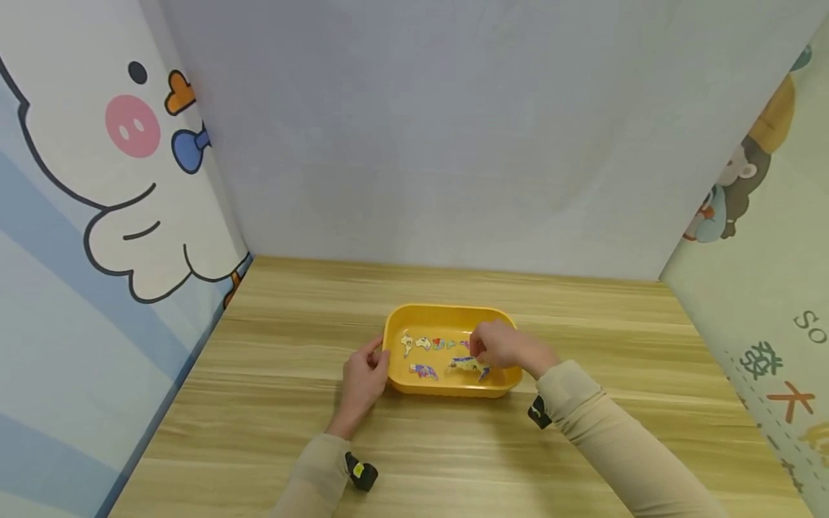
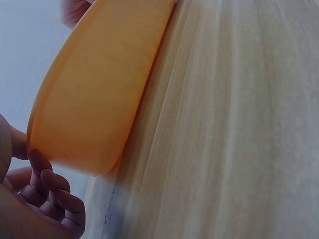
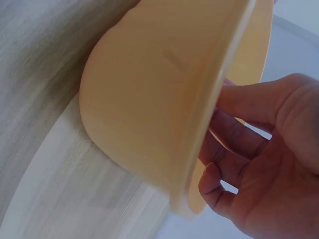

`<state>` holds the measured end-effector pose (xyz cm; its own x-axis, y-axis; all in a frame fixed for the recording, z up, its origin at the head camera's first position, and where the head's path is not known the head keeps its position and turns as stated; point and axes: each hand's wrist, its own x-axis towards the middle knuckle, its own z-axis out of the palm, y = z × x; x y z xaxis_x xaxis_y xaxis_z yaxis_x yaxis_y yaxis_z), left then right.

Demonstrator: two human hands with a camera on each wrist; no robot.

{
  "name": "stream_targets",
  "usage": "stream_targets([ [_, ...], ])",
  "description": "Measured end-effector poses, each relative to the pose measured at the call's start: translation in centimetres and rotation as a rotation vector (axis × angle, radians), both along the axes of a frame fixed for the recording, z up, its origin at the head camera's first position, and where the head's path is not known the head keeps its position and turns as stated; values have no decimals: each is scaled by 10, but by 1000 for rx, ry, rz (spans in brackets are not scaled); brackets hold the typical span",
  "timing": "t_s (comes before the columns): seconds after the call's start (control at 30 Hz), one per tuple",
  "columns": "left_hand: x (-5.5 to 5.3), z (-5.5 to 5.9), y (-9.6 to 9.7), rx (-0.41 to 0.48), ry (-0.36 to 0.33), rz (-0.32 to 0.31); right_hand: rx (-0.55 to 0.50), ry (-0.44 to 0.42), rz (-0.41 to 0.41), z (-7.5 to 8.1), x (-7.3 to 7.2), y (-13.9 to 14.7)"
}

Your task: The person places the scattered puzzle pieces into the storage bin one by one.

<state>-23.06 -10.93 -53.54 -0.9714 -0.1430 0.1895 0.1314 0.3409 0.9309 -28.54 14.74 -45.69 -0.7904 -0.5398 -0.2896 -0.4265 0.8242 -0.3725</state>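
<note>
A shallow yellow plastic tray [image 1: 447,391] stands on the table, with several small, flat, animal-like printed pieces inside. My left hand [image 1: 364,378] grips the tray's left end, its thumb and fingertips at the rim in the left wrist view. Over the tray's right side, my right hand [image 1: 499,347] reaches down with bent fingers, a purple bit of a printed piece showing at its thumb tip in the right wrist view. Its fingertips are partly hidden behind the rim. Just below lies a longer yellow-and-blue piece [image 1: 468,365]. A purple-and-red piece [image 1: 424,371] lies front left.
The tray rests on a wood-grain table [image 1: 291,345]. Behind it rises a plain pale wall [image 1: 414,144]. Cartoon-printed panels flank the table, one at left [image 1: 58,302] and another at right [image 1: 751,302]. A dark wrist camera [image 1: 363,475] sits by the left sleeve.
</note>
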Motion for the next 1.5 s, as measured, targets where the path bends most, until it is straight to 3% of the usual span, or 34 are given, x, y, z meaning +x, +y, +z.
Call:
stream_targets([
  [0.1,0,-1,-1,4,13,-7,15,1,6,0,1,-2],
  [0.33,0,3,0,9,-62,-9,60,30,-33,-6,2,-6],
  [0.77,0,3,0,14,-64,-14,57,68,-95,-22,5,-6],
  [1.5,1,3,-2,9,-64,-5,96,162,-13,-30,7,-11],
])
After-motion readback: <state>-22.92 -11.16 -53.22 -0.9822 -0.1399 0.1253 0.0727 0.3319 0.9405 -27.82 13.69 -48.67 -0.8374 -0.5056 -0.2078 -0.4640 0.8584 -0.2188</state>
